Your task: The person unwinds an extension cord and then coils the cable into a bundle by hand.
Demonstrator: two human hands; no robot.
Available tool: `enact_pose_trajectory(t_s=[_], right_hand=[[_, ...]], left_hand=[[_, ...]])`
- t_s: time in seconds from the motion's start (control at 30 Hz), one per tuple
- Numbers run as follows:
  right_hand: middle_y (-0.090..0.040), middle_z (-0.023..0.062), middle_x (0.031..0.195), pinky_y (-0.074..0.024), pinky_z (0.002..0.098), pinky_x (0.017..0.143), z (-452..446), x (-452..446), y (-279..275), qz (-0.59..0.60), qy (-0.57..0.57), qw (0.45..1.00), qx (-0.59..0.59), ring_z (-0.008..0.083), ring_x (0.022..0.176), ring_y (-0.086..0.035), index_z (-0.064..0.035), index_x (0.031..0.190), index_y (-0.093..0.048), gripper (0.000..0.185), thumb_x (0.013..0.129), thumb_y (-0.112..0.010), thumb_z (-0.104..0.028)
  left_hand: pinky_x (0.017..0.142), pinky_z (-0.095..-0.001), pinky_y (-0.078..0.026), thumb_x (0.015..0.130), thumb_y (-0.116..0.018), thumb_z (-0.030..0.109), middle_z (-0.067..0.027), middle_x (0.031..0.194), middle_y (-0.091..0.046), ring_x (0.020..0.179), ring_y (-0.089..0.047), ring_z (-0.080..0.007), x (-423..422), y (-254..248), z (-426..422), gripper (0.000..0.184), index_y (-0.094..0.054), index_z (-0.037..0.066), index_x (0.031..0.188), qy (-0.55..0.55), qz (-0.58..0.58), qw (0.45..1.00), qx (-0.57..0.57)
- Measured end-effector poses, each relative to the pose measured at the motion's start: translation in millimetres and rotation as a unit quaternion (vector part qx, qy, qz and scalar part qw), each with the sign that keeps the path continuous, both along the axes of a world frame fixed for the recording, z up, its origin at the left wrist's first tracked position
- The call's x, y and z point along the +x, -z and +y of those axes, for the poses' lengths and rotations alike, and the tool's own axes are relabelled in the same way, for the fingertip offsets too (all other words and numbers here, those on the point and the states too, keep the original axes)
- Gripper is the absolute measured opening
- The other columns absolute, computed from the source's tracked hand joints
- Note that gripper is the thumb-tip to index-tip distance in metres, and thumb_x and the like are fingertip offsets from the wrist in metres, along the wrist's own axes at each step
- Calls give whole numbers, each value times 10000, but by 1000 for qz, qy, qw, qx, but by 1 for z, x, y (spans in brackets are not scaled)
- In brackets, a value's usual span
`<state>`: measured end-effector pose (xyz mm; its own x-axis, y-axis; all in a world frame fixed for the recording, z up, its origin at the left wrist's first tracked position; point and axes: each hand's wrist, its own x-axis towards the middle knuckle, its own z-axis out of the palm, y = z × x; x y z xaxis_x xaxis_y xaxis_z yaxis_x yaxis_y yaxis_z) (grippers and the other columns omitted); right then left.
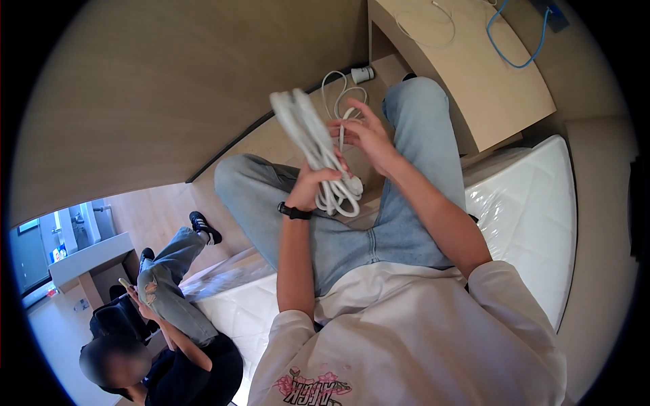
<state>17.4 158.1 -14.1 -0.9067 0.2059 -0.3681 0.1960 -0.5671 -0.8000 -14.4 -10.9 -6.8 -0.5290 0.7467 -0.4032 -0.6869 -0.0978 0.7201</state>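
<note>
From the head camera, you sit with your knees apart on the plastic-wrapped mattress (525,206), with the white cord (308,128) between your legs. Your left hand (315,185), below the black watch (294,211) in the picture's depth, is curled firmly round the cord's gathered loops, which stick out past both sides of your fist. Your right hand (367,137) is just beside it, fingers partly spread and bent about a single strand; with the blur, you can't be sure whether it grips that strand or only touches it.

As far as shows, most of the cord's visible length lies doubled in the bundle. What is left outside is a slack stretch curving near the white cylinder (362,74) by the wall; nothing visible binds the loops.

The desk (497,101) ahead to your right bears a thin white cable (399,30) and a blue cable (518,66).
</note>
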Motion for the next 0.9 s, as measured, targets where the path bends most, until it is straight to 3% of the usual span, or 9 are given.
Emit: enact_pose_trajectory(t_s=[0.03, 0.1, 0.13, 0.23, 0.33, 0.5, 0.6, 0.8, 0.9], right_hand=[[-629, 139, 1108, -491, 315, 816, 2, 0, -1, 20, 32, 999, -29, 171, 982, -602, -97, 1385, -325, 504, 918, -514, -89], [-617, 123, 1122, -493, 327, 825, 6, -1, 5, 25, 31, 999, 3, 177, 982, -599, -89, 1374, -344, 450, 947, -479, -133], [-620, 110, 1106, -493, 327, 826, 8, 0, 5, 24, 54, 997, -44, 178, 970, -601, -84, 1357, -372, 415, 961, -457, -175], [-626, 73, 1045, -492, 318, 822, 11, -3, 2, 37, 105, 986, -124, 169, 935, -604, -82, 1289, -471, 382, 986, -397, -303], [-607, 86, 1067, -488, 338, 854, 21, -2, 2, 62, 93, 977, -182, 194, 964, -599, -52, 1227, -513, 433, 967, -416, -385], [-589, 84, 1097, -473, 324, 883, 21, -1, 4, 109, 89, 986, -85, 187, 1022, -585, -54, 1253, -487, 476, 948, -445, -416], [-583, 76, 1103, -467, 308, 886, 29, 2, -14, 124, 44, 990, -53, 186, 1053, -580, -65, 1257, -480, 431, 932, -504, -347], [-575, 63, 1028, -486, 242, 826, 30, 2, -10, 71, -44, 996, -27, 192, 1071, -593, -59, 1054, -533, 270, 792, -575, -6], [-575, 84, 1021, -512, 286, 850, 32, 2, -7, 82, -24, 994, -64, 220, 1080, -593, -45, 1061, -529, 287, 781, -565, 6]], left_hand=[[773, -363, -510, 650, -635, 11, -102, 935, -583, 865, -609, -253, 3, 3, 4, 493, -480, 23, 1118, 0, 0, 1000, 0], [776, -322, -499, 634, -680, 14, -97, 966, -579, 899, -603, -221, 9, 9, 15, 579, -447, -7, 1164, 58, 293, 941, -158], [809, -319, -484, 628, -710, 37, -116, 1029, -576, 936, -595, -216, 13, 8, 20, 693, -367, -14, 1229, 63, 352, 910, -210], [786, -333, -472, 619, -705, 51, -129, 898, -598, 833, -597, -225, 19, -5, 32, 784, -271, 44, 1272, 63, 367, 895, -244], [779, -364, -482, 626, -698, 57, -157, 919, -621, 832, -625, -286, 20, -1, 35, 832, -217, 63, 1304, 54, 366, 888, -273], [751, -437, -491, 622, -685, 72, -221, 867, -638, 828, -635, -406, 14, 10, 32, 781, -285, 51, 1292, 11, 440, 839, -319], [730, -476, -487, 615, -684, 82, -241, 829, -636, 834, -617, -446, 11, 9, 28, 709, -378, 51, 1254, 27, 486, 804, -342], [724, -480, -491, 619, -689, 70, -224, 827, -648, 830, -622, -434, 11, 21, 18, 638, -450, 82, 1210, 29, 487, 784, -384], [741, -461, -501, 626, -713, 72, -208, 836, -655, 832, -631, -416, 15, 19, 23, 647, -469, 66, 1226, -2, 503, 779, -375]])
